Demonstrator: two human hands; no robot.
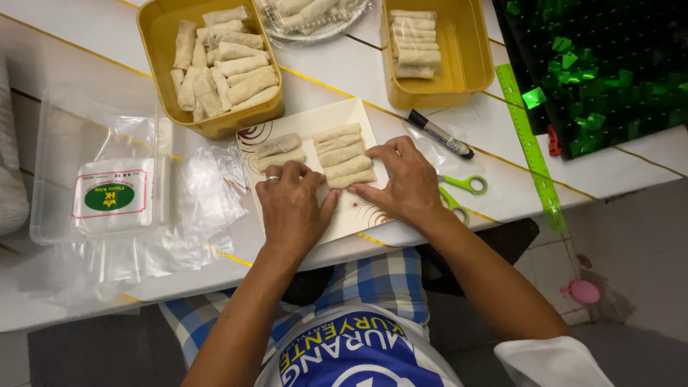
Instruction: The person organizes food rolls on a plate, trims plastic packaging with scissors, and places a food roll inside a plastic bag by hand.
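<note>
1. Left hand (290, 208): rests palm down on the white plate (358, 215), a ring on one finger. The fingers are loosely curled, with the tips at the near edge of two rolls (278, 151) lying on the left part of the plate. The fingertips are folded under, so I cannot tell whether they grasp a roll or only touch it.

2. Right hand (403, 183): lies on the right part of the plate, fingers spread and bent. The thumb and forefinger press against the near end of a row of rolls (342, 154), five stacked side by side. The hand covers part of the nearest roll; it steadies the row and lifts nothing.

3. Plate: rectangular, with a brown swirl pattern, set at a slant on the white table (516, 186). Both hands hide its near half.

4. Left yellow tub (154, 43): behind the plate, piled with rolls. The picture's top edge cuts off its far rim.

5. Right yellow tub (473, 50): holds a short stack of rolls at its left side; also cut off at the top.

6. Clear dish (315, 32): between the tubs, holding more rolls, mostly out of view.

7. Right of the plate: a black marker (440, 134), green scissors (462, 190) partly under the right wrist, and a green ruler (530, 147).

8. Left of the plate: a clear plastic tray (57, 143) with a labelled packet (111, 197) and crumpled clear wrap (208, 193); edges are hard to separate.
</note>
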